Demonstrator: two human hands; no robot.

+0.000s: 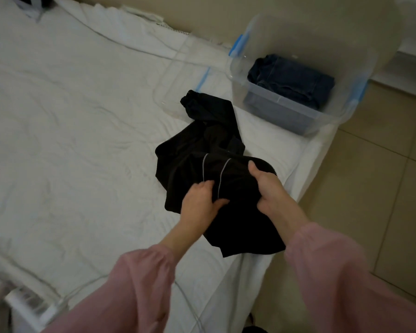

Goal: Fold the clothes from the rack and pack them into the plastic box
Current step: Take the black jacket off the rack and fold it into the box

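A black zip-up jacket with two thin grey stripes lies crumpled on the white bed near its right edge. My left hand grips the jacket's near fabric beside the stripes. My right hand grips the jacket next to the zipper edge, thumb on top. Part of the jacket hangs below my hands over the bed's edge. The clear plastic box with blue clips stands on the bed's far right corner, and a folded dark blue denim garment lies inside it.
The white bed sheet spreads wide to the left. A transparent lid with a blue strip lies flat on the bed left of the box. Beige tiled floor runs along the right. A white slatted object sits at lower left.
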